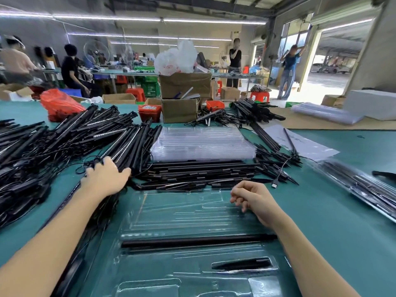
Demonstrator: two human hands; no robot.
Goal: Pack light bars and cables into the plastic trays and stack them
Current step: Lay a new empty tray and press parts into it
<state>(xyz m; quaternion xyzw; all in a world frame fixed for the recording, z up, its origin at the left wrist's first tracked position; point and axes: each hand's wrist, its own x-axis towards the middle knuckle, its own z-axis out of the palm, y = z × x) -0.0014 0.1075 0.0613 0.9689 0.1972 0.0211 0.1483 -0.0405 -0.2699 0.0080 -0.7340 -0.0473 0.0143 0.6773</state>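
On the green mat [342, 211], nearest the viewer, a clear plastic tray [188, 211] holds one black light bar [197, 241], long axis left to right, and a shorter black piece [242, 264] in a lower recess. Behind it lie loose bars [199, 174] and a stack of empty trays [203, 144]. Left hand [107, 179] grips a bar from the left pile [64, 142]. Right hand [252, 200] hovers over the tray, fingers loosely curled, holding nothing. No legible writing.
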